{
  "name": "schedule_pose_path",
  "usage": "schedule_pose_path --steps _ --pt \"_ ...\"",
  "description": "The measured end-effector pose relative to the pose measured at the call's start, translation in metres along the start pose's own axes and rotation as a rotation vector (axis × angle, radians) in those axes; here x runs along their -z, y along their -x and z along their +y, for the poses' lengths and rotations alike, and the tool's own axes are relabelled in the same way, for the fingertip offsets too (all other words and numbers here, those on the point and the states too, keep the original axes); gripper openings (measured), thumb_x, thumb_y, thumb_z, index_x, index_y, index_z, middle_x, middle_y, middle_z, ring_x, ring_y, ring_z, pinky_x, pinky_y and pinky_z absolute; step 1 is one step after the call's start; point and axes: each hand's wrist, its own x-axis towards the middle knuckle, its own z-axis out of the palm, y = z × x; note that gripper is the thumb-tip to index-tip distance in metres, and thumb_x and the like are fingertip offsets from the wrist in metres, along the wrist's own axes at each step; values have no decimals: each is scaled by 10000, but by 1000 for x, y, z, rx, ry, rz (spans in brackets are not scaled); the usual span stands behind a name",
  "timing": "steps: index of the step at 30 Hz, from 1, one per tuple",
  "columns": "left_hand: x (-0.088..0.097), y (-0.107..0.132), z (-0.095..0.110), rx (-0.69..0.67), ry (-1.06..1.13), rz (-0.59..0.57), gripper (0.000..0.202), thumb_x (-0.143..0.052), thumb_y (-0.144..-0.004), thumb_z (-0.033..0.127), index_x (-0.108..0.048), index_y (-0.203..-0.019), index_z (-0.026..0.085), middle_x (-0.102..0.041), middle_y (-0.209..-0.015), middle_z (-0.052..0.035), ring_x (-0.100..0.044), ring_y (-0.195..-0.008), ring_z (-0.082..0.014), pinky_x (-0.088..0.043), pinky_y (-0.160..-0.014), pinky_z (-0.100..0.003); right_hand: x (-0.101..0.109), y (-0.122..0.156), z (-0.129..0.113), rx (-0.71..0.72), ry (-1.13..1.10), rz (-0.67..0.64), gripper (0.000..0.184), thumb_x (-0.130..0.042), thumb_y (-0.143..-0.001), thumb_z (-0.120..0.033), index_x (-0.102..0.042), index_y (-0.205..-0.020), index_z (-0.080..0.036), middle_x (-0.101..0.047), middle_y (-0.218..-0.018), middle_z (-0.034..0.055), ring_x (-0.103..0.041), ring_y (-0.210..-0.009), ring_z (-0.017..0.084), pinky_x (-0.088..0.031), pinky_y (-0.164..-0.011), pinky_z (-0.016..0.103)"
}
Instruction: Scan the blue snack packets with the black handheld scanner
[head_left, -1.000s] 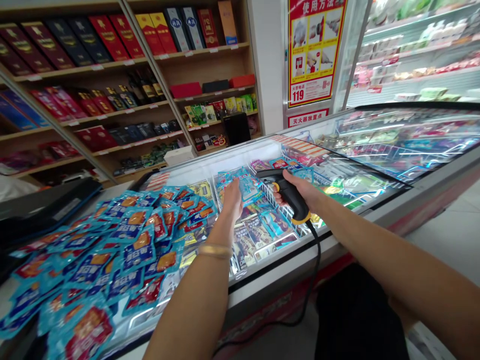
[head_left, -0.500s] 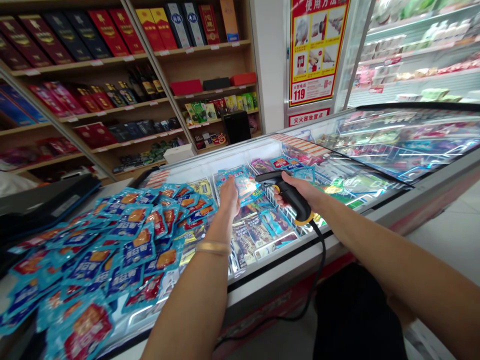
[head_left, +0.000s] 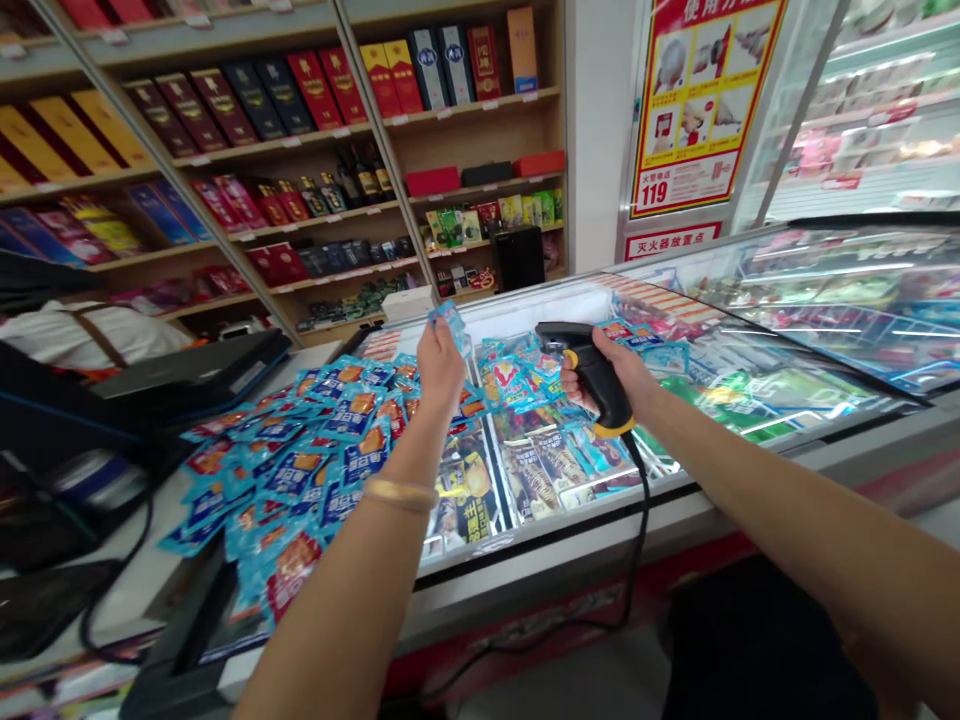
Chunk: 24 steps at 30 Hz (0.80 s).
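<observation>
Over the freezer [head_left: 570, 545], hands [head_left: 440, 368] hold a packet [head_left: 450, 325] and barcode scanner [head_left: 574, 340].

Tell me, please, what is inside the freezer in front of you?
The freezer holds colourful packets in wire baskets. Whatever lies directly below the right hand and the scanner is hidden from view.

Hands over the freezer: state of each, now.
Left hand: closed, holding a small blue foil snack packet.
Right hand: closed, gripping a black-and-yellow corded barcode scanner.
</observation>
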Motion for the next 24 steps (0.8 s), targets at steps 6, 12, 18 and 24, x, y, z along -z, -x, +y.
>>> schedule_pose_path --steps 6,12,18,24 --pt "111 -27 21 -395 -811 8 513 -264 -963 475 -537 -1299 198 -617 -1247 -123 -558 -1173 -262 -384 -1050 -429 -56 -48 40 -101 -85 -140 542 -327 -919 -642 -543 -825 -153 -554 -630 54 -541 -559 139 -509 -514 240" --pt "159 -15 -10 -137 -1389 -443 575 -333 -902 551 -453 -1398 287 -345 -1529 -80 -259 -1415 -360 -180 -1099 -649 -66 -57 69 -178 -117 -144 561 -350 -910 -651 -544 -813 -133 -558 -629 60 -562 -563 134 -515 -523 226" --pt "153 -11 -9 -226 -1379 -303 637 -282 -911 557 -364 -1458 243 -301 -1545 -115 -172 -1442 -366 -110 -1116 -654 -51 -51 58 -156 -122 -100 573 -321 -922 -644 -550 -824 -128 -555 -629 55 -555 -546 126 -507 -523 220" --pt "95 -6 12 -414 -1245 -237 605 -298 -928 515 -375 -1447 216 -293 -1547 -125 -161 -1453 -325 -117 -1144 -603 -27 -22 15 -40 -116 -33 536 -309 -935 -618 -545 -825 -149 -549 -626 50 -531 -541 136 -497 -497 235"
